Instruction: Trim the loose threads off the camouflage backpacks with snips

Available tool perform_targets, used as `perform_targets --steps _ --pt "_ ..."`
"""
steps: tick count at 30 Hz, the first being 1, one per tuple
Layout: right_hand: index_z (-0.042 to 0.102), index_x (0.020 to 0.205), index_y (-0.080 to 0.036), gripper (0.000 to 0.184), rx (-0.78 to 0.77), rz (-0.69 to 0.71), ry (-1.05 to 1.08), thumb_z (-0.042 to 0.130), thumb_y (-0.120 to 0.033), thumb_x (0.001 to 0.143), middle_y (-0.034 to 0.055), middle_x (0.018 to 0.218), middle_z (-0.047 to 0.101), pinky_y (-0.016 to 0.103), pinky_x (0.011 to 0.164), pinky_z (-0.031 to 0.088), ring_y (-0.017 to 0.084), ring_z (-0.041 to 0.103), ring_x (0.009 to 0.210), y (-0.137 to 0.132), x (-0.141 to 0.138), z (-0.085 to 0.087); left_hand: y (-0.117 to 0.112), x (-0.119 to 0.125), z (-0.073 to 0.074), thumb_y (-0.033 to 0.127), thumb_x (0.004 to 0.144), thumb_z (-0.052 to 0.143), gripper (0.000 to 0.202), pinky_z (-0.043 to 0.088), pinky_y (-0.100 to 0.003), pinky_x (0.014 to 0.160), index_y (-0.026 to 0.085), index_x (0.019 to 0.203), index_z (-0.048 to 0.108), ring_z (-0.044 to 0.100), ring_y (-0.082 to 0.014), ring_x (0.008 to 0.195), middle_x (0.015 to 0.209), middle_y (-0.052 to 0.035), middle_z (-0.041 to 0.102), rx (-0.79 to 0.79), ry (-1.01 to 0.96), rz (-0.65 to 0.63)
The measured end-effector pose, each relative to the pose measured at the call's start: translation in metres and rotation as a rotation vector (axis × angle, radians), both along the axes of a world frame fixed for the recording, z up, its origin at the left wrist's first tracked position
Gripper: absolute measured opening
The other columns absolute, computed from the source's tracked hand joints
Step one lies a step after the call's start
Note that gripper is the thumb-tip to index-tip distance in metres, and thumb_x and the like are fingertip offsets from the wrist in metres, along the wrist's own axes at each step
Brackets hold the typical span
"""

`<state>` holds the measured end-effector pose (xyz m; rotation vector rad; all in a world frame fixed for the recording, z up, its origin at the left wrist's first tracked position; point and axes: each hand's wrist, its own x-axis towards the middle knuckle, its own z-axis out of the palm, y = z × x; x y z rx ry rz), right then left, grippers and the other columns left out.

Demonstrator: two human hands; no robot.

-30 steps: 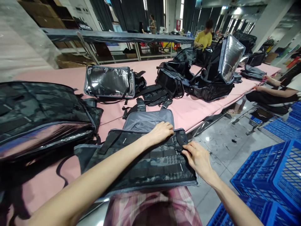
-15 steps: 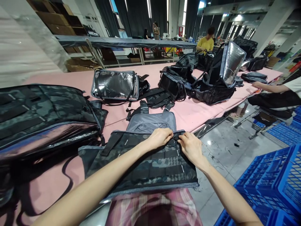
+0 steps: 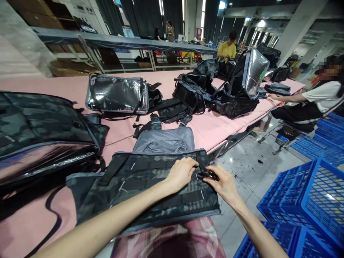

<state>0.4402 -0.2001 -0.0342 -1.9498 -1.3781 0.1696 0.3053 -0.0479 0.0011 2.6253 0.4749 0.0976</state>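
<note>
A dark camouflage backpack [image 3: 150,186] with webbing strips lies flat in front of me on the pink table [image 3: 220,125], its grey lining open at the far end. My left hand [image 3: 181,173] rests on the bag's front panel, fingers curled onto a strap. Just beside it, my right hand [image 3: 223,182] pinches a small black clip or buckle [image 3: 209,174] on the bag's right side.
More black bags [image 3: 115,95] and one standing open [image 3: 242,86] crowd the table; a big one [image 3: 45,129] lies at my left. Blue crates [image 3: 303,200] stack at my right on the floor. A seated person [image 3: 309,104] works at right, another in yellow [image 3: 227,50] stands far back.
Both hands slid down from the bag's upper edge to a lower webbing strip. My right hand now pinches a black clip. The view shifted right, showing the seated person.
</note>
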Motion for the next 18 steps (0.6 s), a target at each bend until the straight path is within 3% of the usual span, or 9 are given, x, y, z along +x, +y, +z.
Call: perform_targets --steps 3,8,11,13,14,16,18 --pt "0.063 0.098 -0.020 0.021 0.018 0.039 -0.058 0.058 -0.031 0.081 0.0027 0.077 0.058 0.024 0.059 0.041 0.015 0.056 0.067 0.008 -0.006 -0.004 -0.008 0.006 -0.010 0.025 0.082 0.052 0.019 0.040 -0.033 0.079 0.022 0.098 0.062 0.053 -0.0214 0.094 0.101 -0.0039 0.062 -0.011 0.008 0.013" --pt "0.063 0.089 -0.019 0.017 0.141 -0.047 0.247 0.059 -0.031 0.079 0.0031 0.082 0.064 0.025 0.065 0.045 0.016 0.059 0.073 0.014 0.004 -0.014 -0.009 0.018 -0.011 0.026 0.080 0.054 0.011 0.039 -0.032 0.075 0.021 0.077 0.064 0.054 -0.0208 0.086 0.086 -0.0021 0.062 -0.036 -0.001 0.029" --pt "0.064 0.088 -0.018 0.018 0.187 -0.134 0.291 0.051 -0.031 0.084 0.0037 0.083 0.065 0.025 0.068 0.046 0.016 0.060 0.076 0.005 0.009 -0.013 0.011 0.019 0.003 0.025 0.086 0.041 0.023 0.041 -0.030 0.073 0.018 0.080 0.062 0.057 -0.0183 0.081 0.087 -0.0043 0.063 -0.087 -0.082 0.275" --pt "0.064 0.091 -0.018 0.020 0.159 -0.051 0.177 0.047 -0.027 0.087 0.0031 0.079 0.064 0.024 0.067 0.045 0.014 0.059 0.073 -0.001 0.009 -0.008 0.027 0.017 0.012 0.028 0.089 0.034 0.029 0.042 -0.031 0.078 0.016 0.091 0.061 0.057 -0.0201 0.088 0.095 -0.0079 0.063 -0.050 -0.147 0.475" --pt "0.065 0.093 -0.019 0.019 0.119 0.022 0.085 0.048 -0.025 0.086 0.0030 0.078 0.062 0.022 0.065 0.044 0.013 0.058 0.070 -0.004 0.008 -0.005 0.033 0.016 0.014 0.030 0.090 0.033 0.031 0.042 -0.032 0.081 0.015 0.097 0.060 0.057 -0.0215 0.093 0.101 -0.0093 0.062 -0.025 -0.162 0.503" --pt "0.064 0.097 -0.021 0.021 0.009 0.119 -0.104 0.049 -0.020 0.083 0.0036 0.082 0.061 0.021 0.058 0.040 0.012 0.056 0.066 -0.004 0.004 0.001 0.037 0.013 0.013 0.031 0.090 0.034 0.033 0.040 -0.034 0.087 0.015 0.104 0.058 0.055 -0.0224 0.100 0.107 -0.0096 0.062 -0.023 -0.149 0.427" --pt "0.064 0.095 -0.022 0.024 -0.069 0.094 -0.179 0.048 -0.013 0.080 0.0040 0.088 0.060 0.020 0.053 0.036 0.010 0.053 0.062 0.003 0.000 0.003 0.030 0.011 0.004 0.029 0.089 0.036 0.030 0.040 -0.034 0.089 0.017 0.105 0.059 0.055 -0.0215 0.100 0.107 -0.0077 0.063 -0.062 -0.114 0.299"
